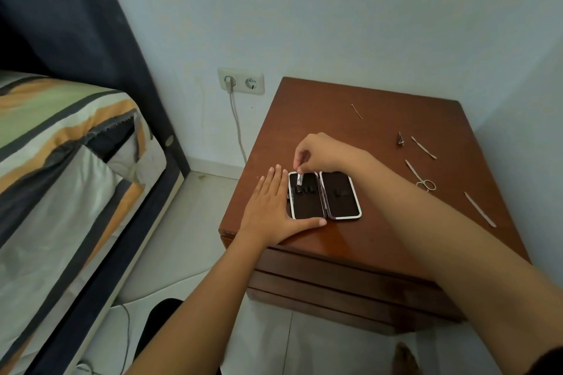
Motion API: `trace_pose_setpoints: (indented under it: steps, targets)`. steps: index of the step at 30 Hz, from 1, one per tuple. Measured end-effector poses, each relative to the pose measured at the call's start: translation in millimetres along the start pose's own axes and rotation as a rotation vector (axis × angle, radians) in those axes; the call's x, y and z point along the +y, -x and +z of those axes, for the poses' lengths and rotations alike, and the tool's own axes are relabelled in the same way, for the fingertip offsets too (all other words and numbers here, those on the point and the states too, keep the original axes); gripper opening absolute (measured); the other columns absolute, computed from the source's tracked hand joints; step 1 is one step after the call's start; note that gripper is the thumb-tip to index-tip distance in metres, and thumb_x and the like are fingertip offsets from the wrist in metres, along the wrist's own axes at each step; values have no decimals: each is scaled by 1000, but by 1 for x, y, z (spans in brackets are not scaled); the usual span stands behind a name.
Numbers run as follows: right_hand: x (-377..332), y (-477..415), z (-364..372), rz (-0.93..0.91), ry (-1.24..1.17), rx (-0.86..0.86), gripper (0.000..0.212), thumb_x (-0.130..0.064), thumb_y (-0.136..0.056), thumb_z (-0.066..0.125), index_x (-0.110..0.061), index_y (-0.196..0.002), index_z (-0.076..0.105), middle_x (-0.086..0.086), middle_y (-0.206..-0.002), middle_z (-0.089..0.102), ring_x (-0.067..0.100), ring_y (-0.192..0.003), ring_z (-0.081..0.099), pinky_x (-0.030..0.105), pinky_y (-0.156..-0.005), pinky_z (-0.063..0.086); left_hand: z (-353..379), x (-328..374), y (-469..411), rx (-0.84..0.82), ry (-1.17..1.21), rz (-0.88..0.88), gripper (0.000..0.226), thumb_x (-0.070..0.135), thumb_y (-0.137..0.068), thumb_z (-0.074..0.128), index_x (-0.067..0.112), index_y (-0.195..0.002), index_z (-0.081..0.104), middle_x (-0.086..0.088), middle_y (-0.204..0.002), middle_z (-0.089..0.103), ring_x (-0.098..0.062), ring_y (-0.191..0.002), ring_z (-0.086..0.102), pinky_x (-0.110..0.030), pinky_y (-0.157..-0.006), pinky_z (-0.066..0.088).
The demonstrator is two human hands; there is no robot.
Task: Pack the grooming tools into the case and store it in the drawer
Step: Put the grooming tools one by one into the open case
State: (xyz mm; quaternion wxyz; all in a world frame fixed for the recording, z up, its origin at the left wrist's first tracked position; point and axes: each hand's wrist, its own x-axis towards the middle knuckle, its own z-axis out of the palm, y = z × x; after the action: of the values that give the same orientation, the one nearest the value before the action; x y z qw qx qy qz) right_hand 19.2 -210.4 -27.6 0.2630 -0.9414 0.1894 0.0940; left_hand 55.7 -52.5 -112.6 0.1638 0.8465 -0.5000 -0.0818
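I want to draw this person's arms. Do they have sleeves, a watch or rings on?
Both forearms are bare right up to the picture's edge, with no watch or bracelet at either wrist. The left hand shows no rings; its fingers are bare. The right hand shows none either, though its fingers are partly hidden.

Table [350,240] showing polished brown wood, glossy, catching light near its front edge. Case [324,195] lying open: matt black lining, shiny metal rim. Scissors [419,176] by right edge gleaming as bare metal. Bed [54,143] wearing striped cloth.
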Motion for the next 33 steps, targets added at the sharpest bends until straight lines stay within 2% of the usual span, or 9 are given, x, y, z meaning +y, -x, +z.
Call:
trace_pose_setpoints:
  steps: [5, 10, 13, 16, 19, 24, 29, 31, 33]
  targets:
    - [4, -2, 7, -14, 10, 7, 10, -15, -82, 66, -14, -91, 72, 1, -90, 65, 13, -90, 55, 28, -80, 48, -2, 1, 0, -4, 9, 3, 123, 89, -62, 37, 13, -149, -5, -4, -159, -8, -14, -144, -13, -28, -111, -14]
    - [10, 1, 4, 31, -65, 0, 13, -25, -84, 66, -13, -88, 69, -6, -72, 59, 12, -71, 55, 20, -59, 42, -1, 0, 1, -1, 7, 5, 123, 89, -62, 36, 13, -149, -5, -4, -159, -7, -14, -145, -12, -28, -113, -12]
    - [13, -3, 5, 73, -35, 10, 23, -33, -84, 66, -11, -85, 68, -1, -73, 60, 17, -72, 58, 26, -64, 44, -1, 0, 1, -8, 12, 3, 123, 89, -62, 37, 13, -149, -5, -4, -159, -7, -14, -145, -12, -29, -114, -12]
    - [11, -8, 10, 85, 13, 43, 21, -34, -82, 67, -13, -81, 66, 8, -92, 62, 21, -83, 59, 31, -68, 45, -1, 0, 1, -6, 12, 1, 123, 89, -62, 37, 14, -149, -5, -4, -159, -7, -14, -145, -11, -28, -113, -12]
    - [8, -11, 17, 100, 41, 87, 21, -34, -78, 71, -16, -74, 61, 11, -97, 59, 24, -86, 60, 30, -67, 44, -1, 0, 0, -7, 14, -8, 124, 90, -60, 35, 14, -149, -4, -3, -159, -7, -13, -145, -12, -27, -111, -14]
    - [7, -4, 26, 92, -1, 100, 19, -32, -79, 71, -14, -76, 67, 7, -79, 65, 16, -77, 58, 27, -65, 43, -1, 0, 0, -13, 10, -14, 125, 91, -59, 33, 13, -149, -3, -4, -159, -8, -13, -144, -13, -28, -111, -14]
    - [8, 10, 34, 37, -89, 123, 16, -19, -80, 71, -13, -94, 72, 8, -93, 73, 15, -84, 64, 31, -85, 53, -1, -1, 0, -14, 15, -8, 125, 91, -59, 34, 12, -149, -3, -5, -159, -7, -14, -145, -12, -28, -112, -13]
    - [13, 15, 33, 29, -128, 154, 16, -17, -80, 71, -13, -95, 72, 8, -93, 74, 14, -83, 65, 29, -86, 53, 0, -1, 0, -12, 16, -6, 126, 91, -59, 34, 12, -149, -3, -5, -159, -7, -14, -145, -12, -28, -112, -13]
    - [27, 20, 25, 59, -180, 283, 15, -16, -81, 68, -13, -95, 72, 6, -92, 72, 13, -82, 64, 24, -83, 50, 1, -2, -1, -8, 10, -3, 126, 90, -59, 36, 11, -149, -3, -5, -159, -7, -14, -145, -11, -28, -112, -12]
